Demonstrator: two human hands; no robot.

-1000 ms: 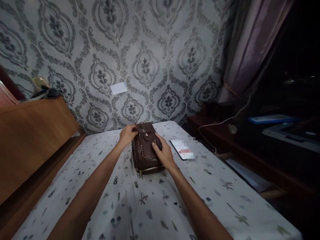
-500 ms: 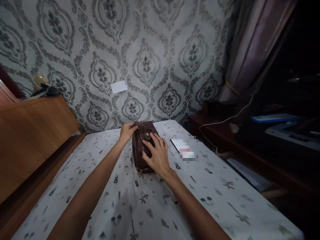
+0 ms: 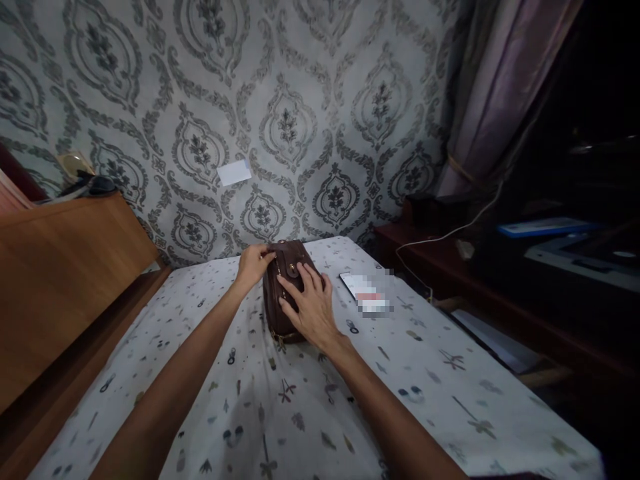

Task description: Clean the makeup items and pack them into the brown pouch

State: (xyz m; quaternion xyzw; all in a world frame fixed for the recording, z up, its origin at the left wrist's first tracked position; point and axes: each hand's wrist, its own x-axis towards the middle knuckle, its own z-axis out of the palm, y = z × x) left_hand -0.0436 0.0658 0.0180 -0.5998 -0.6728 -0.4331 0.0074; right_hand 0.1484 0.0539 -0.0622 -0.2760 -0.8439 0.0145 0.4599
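A brown leather-like handbag [image 3: 286, 319] with gold-coloured fittings lies on a patterned white sheet [image 3: 280, 413]. Along its upper face runs a zipper, with a small flap and clasp beside it. At the bag's far left corner, my left hand [image 3: 254, 265] pinches the edge by the zipper's end; whether a zipper pull is between the fingertips is hidden. My right hand [image 3: 313, 307] rests over the bag's right side, fingers spread and touching its top, the thumb near the zipper.
A phone [image 3: 363, 293] with a lit, blurred screen lies right of the bag. A wooden headboard [image 3: 75, 267] stands at the left. On the right is a dark red table [image 3: 400, 240] with a white cable [image 3: 450, 235]. Patterned wallpaper [image 3: 285, 127] covers the wall behind.
The view has shifted slightly. Both hands stay at nearly the same places on the bag, with the right thumb and fingers barely moved.
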